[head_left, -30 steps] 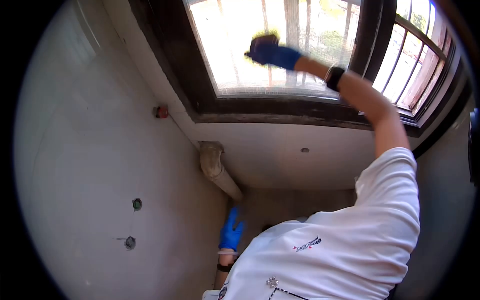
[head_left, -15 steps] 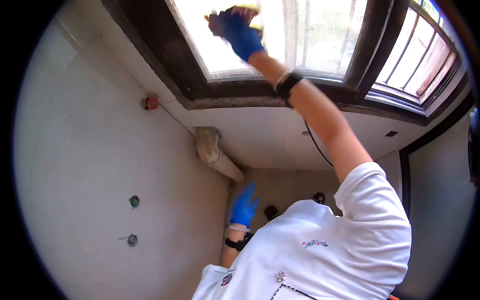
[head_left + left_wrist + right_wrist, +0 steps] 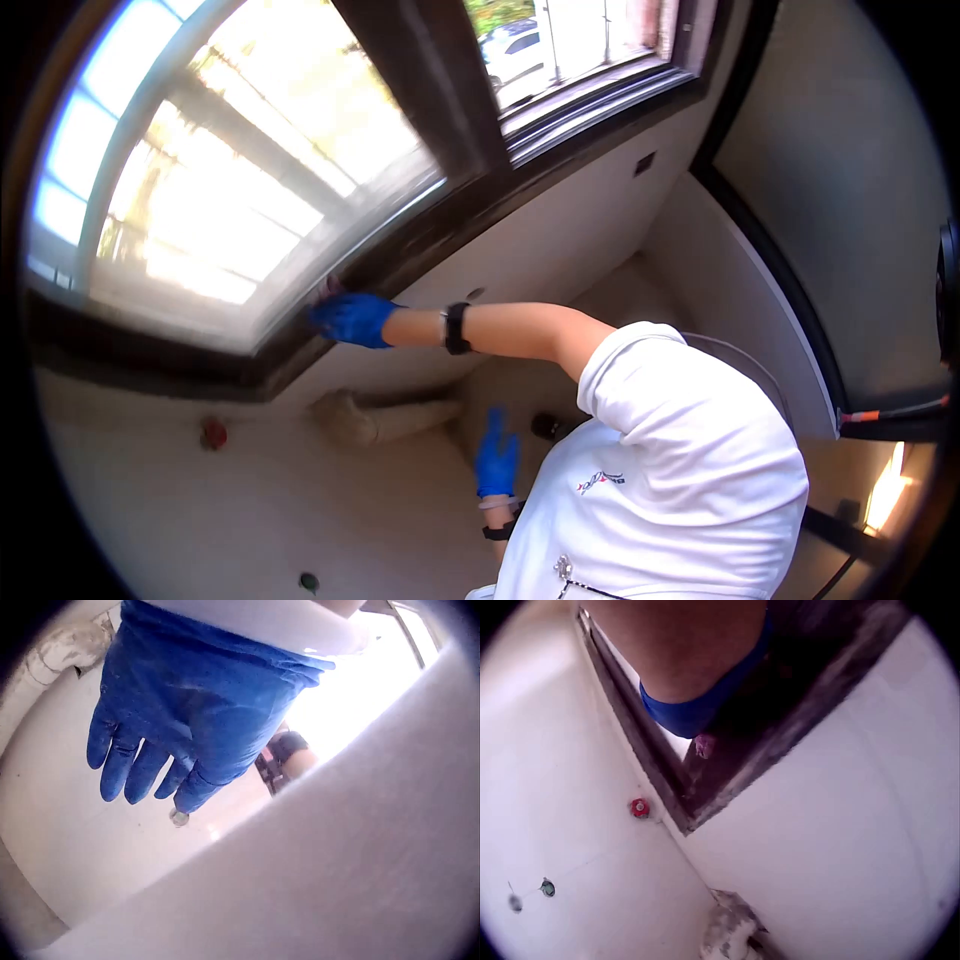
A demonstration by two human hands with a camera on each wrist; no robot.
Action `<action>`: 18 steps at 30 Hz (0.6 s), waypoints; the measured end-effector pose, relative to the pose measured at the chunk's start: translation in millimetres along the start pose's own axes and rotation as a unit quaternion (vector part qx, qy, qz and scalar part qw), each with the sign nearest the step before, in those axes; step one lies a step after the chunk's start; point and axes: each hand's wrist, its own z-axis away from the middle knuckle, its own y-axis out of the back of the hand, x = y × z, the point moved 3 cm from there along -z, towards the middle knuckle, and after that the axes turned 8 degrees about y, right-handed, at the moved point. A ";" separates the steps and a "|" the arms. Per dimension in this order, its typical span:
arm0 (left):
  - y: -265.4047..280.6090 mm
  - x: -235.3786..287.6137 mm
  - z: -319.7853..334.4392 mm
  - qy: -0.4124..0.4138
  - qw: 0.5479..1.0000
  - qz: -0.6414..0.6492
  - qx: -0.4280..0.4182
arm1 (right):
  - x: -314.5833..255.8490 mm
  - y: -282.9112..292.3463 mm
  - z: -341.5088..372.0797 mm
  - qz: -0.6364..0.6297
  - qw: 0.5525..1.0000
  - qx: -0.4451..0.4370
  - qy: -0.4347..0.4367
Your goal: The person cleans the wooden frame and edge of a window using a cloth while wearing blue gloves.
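Observation:
My right hand [image 3: 355, 320], in a blue glove, is at the lower edge of the window glass [image 3: 240, 240], beside the dark frame [image 3: 430, 235]. It grips a bunched cloth; a pinkish bit of the cloth [image 3: 328, 288] shows past the fingers. In the right wrist view the glove [image 3: 697, 712] is mostly hidden behind the wrist, with the pink cloth [image 3: 703, 745] sticking out below it. My left hand [image 3: 496, 462], also gloved in blue, hangs low with nothing in it. Its fingers are spread and fairly straight in the left wrist view, where the glove [image 3: 187, 705] fills the upper middle.
A pale pipe [image 3: 400, 420] runs from the wall below the window. On the wall are a red fitting [image 3: 213, 433] and a green one [image 3: 309, 582]. A dark-framed panel [image 3: 850, 200] stands at the right, with a bright light [image 3: 886, 492] below it.
My right hand has come down from the upper glass to its lower edge, cloth in hand. The head view has turned, so the window lies further left. My left hand still hangs low.

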 end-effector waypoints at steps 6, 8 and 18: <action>-42.9 108.6 -32.6 0.050 0.997 -0.036 0.041 | 46.8 227.0 128.2 -0.159 0.980 -0.093 -0.080; -73.3 145.9 -67.7 0.059 0.998 0.023 0.020 | 72.9 286.4 167.8 -0.357 0.882 -0.023 -0.307; -197.9 313.2 -169.9 -0.052 0.997 -0.043 -0.036 | 177.4 514.3 366.1 -0.315 0.703 0.241 -0.591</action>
